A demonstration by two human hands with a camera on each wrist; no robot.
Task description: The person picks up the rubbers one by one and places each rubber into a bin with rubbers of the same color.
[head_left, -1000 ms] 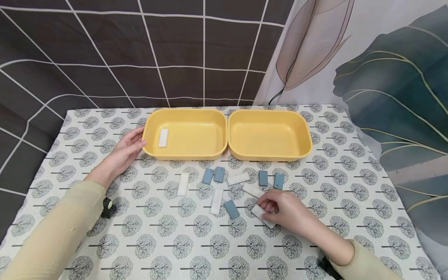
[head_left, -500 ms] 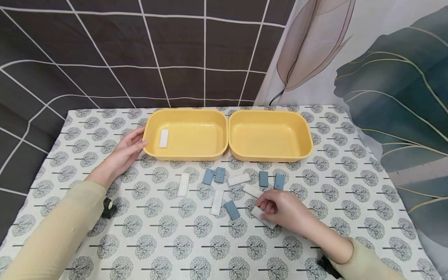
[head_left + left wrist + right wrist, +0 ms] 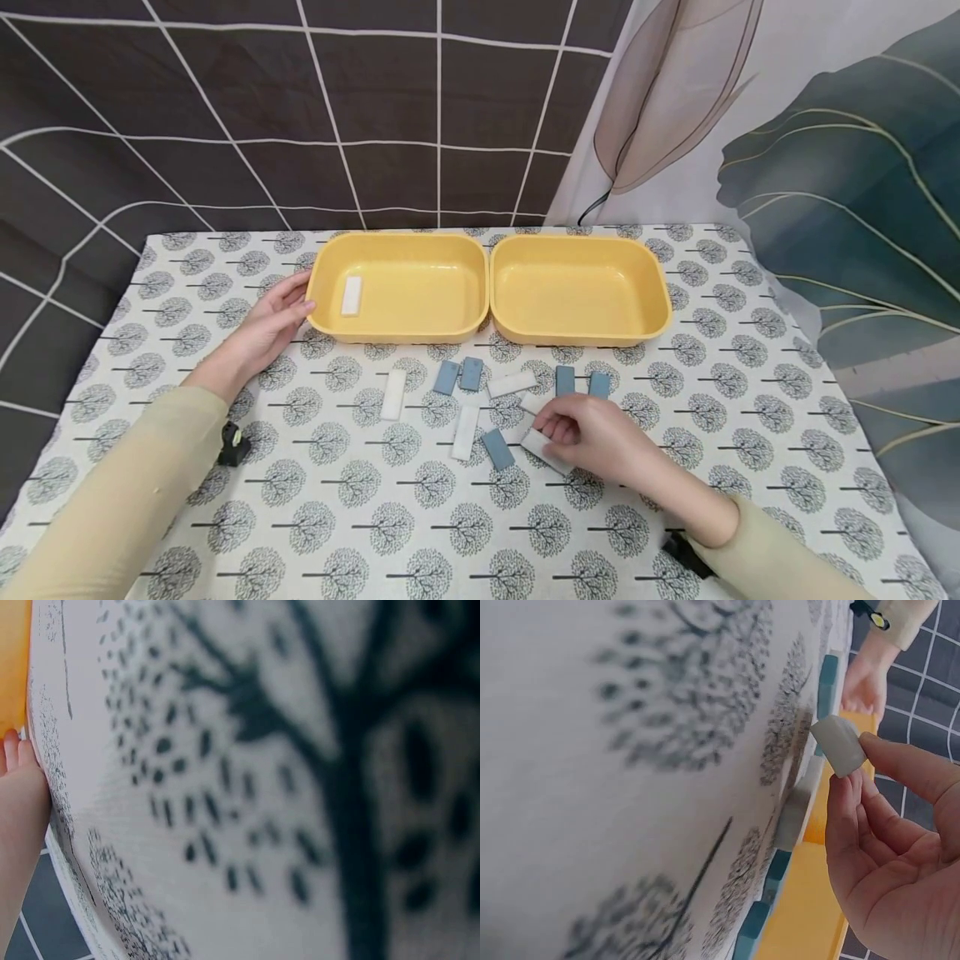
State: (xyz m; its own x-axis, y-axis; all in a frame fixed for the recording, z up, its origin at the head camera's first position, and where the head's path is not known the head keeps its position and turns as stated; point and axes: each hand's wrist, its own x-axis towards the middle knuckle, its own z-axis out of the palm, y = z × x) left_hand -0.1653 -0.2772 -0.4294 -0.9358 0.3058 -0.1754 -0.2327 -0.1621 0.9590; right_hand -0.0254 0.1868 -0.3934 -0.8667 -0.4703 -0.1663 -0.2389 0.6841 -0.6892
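Note:
My right hand point(image 3: 603, 437) pinches a white rectangular block point(image 3: 546, 452) between thumb and fingers. In the right wrist view that block point(image 3: 840, 746) is held up off the cloth, tilted. Another white block point(image 3: 533, 403) lies just behind the hand, partly hidden by it. My left hand point(image 3: 261, 332) rests against the left end of the left yellow tub point(image 3: 397, 338), fingers along its outer side and thumb at the rim. Inside that tub lies one white block point(image 3: 351, 297). The left wrist view catches only a little of the left hand point(image 3: 21, 784) beside the tub.
A second yellow tub point(image 3: 577, 339) stands against the first on its right. In front lie several blue blocks point(image 3: 498, 450) and several white blocks point(image 3: 465, 432). A tree-print cloth point(image 3: 360, 533) covers the table; a dark gridded curtain point(image 3: 375, 100) hangs behind.
The right hand has moved slightly left and away from me, and the white block has shifted with it. Left hand and tubs stay put.

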